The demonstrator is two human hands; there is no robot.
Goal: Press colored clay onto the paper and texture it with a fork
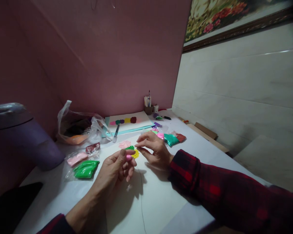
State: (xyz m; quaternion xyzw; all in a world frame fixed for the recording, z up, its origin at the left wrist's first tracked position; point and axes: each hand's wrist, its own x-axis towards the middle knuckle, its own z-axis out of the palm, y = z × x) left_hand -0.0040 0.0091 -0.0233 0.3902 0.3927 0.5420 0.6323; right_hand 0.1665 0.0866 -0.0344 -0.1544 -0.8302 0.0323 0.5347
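My left hand [117,164] is closed on a small lump of bright pink modelling clay [129,157], pinched at the fingertips above the paper. Just to its right, my right hand [153,150] has its thumb and index finger brought together; whatever may be between them is too small to make out. Beneath both hands lies a white sheet of paper [123,203] with a thin curved line running down it. Textured patches of pale pink clay [124,144], green clay [130,148] and yellow clay [136,153] sit on the sheet, partly covered by my fingers.
Bagged green clay [86,169] and pink clay [77,159] lie on the left, near a purple tumbler [26,139] and a plastic bag [74,139]. Behind are a decorated sheet [144,118], a capped pen [116,133] and a pen holder [148,110]. A teal clay packet [171,139] lies right.
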